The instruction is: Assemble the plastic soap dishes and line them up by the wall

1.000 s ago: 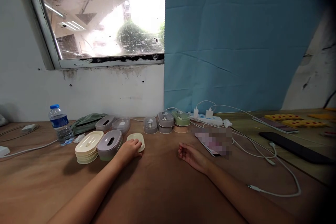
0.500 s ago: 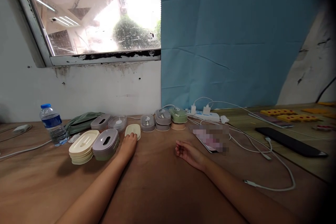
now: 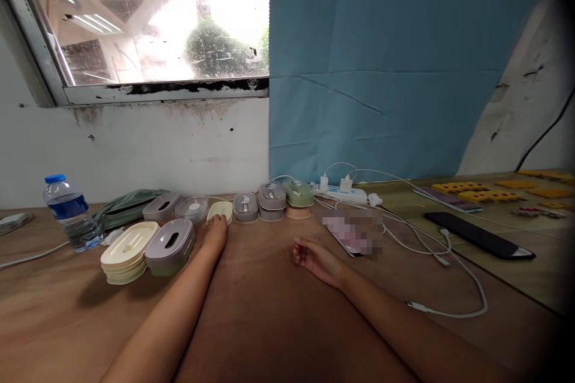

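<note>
A person's left hand (image 3: 217, 232) is lying toward the rear edge of the brown tabletop (image 3: 260, 323), its fingers bent and their tips touching a cream lid (image 3: 221, 209); the lid is sitting near that rear edge, a little left of its middle; whether the fingers are gripping it or only pressing on it, I cannot tell. The right hand (image 3: 318, 260) is resting on its side farther from the rear edge, empty, its fingers loosely half curled; a phone (image 3: 348, 233) with a blurred-out screen is lying just beyond it, toward the right edge.

Left of the left hand, a lilac-topped box (image 3: 171, 244) is standing just beside a stack of cream lids (image 3: 129, 248); behind these, a second lilac-topped box (image 3: 162, 206), a clear round-cornered container (image 3: 193, 209) and a green pouch (image 3: 128, 208) are lining the rear edge; a water bottle (image 3: 72, 215) is standing toward the left edge. Right of the cream lid, a grey box (image 3: 245, 207), a grey stack (image 3: 272, 198) and a green box (image 3: 299, 193) on a peach one (image 3: 298, 212) are standing along the rear edge; a white power strip (image 3: 344, 192) is lying beyond them.
</note>
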